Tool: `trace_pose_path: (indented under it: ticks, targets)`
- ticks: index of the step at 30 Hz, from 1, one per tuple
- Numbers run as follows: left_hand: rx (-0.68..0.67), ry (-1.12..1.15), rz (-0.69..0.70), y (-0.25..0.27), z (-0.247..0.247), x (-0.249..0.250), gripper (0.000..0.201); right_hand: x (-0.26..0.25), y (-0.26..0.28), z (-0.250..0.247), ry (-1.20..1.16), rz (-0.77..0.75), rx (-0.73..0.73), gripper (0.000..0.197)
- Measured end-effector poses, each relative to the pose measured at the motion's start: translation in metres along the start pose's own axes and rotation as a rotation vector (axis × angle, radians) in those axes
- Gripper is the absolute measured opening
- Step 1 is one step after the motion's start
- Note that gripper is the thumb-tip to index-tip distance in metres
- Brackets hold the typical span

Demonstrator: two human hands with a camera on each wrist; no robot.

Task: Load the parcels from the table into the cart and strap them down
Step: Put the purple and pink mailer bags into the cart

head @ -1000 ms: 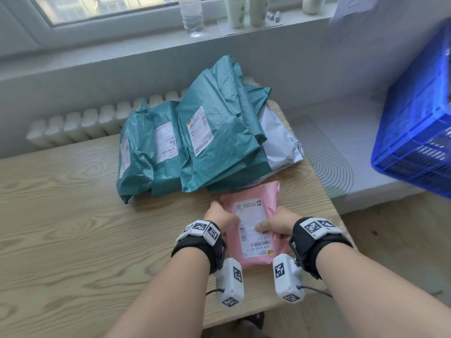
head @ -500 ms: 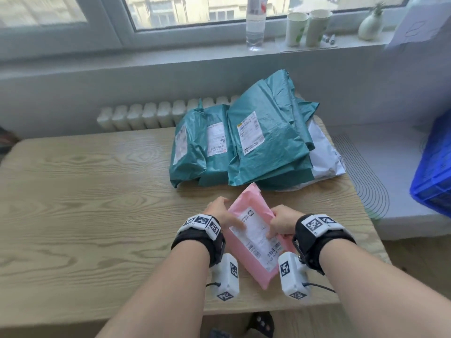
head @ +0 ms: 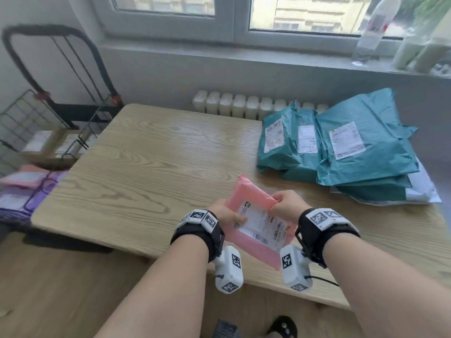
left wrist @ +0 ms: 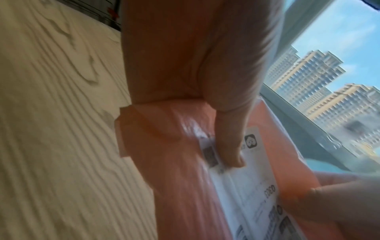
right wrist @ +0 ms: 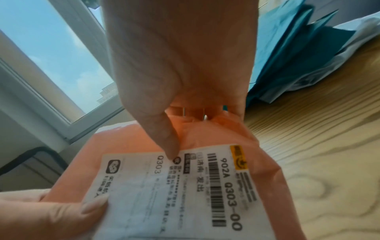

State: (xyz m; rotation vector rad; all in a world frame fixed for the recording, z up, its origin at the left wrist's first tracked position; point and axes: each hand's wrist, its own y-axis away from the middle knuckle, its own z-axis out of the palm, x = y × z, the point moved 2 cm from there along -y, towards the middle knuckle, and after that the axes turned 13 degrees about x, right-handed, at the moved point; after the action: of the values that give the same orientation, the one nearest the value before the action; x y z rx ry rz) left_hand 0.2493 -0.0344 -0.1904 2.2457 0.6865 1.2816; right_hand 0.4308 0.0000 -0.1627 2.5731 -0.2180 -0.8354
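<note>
Home room, window (head: 219, 11), radiator (head: 244, 107), wooden table (head: 146, 167)

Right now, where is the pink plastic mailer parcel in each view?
Head: pink plastic mailer parcel at lower centre, between both hands.
Left wrist: centre to bottom.
Right wrist: lower centre.
Shared landmark: its white shipping label.

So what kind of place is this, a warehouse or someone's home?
More likely a room in a flat or small office: a wooden table below a window with a radiator, teal parcels and a folding cart.
</note>
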Motion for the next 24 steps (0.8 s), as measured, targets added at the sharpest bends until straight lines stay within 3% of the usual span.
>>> trace_pose_path:
  ticks: [3,8,12,14,19,24]
  targets:
    - [0.040,0.058,0.002,0.006,-0.033,-0.024,0.031,-0.029,0.003,0.021,-0.007,-0.003,0.016,0.029]
    - [0.197,0.159,-0.033,0.013,-0.108,-0.077,0.022,-0.084,0.011,0.071,-0.029,0.013,0.057,0.069]
    - [0.301,0.249,-0.061,0.016,-0.169,-0.112,0.028,-0.135,0.030,0.115,-0.085,0.016,-0.130,0.040]
    - [0.365,0.287,-0.076,0.017,-0.197,-0.131,0.033,-0.163,0.040,0.139,-0.108,-0.010,-0.206,0.038]
    - [0.552,0.305,-0.126,0.011,-0.258,-0.177,0.042,-0.223,0.043,0.193,-0.105,-0.140,-0.226,0.036]
    - [0.715,0.196,-0.155,-0.002,-0.296,-0.201,0.048,-0.262,0.028,0.227,-0.053,-0.158,-0.248,0.027]
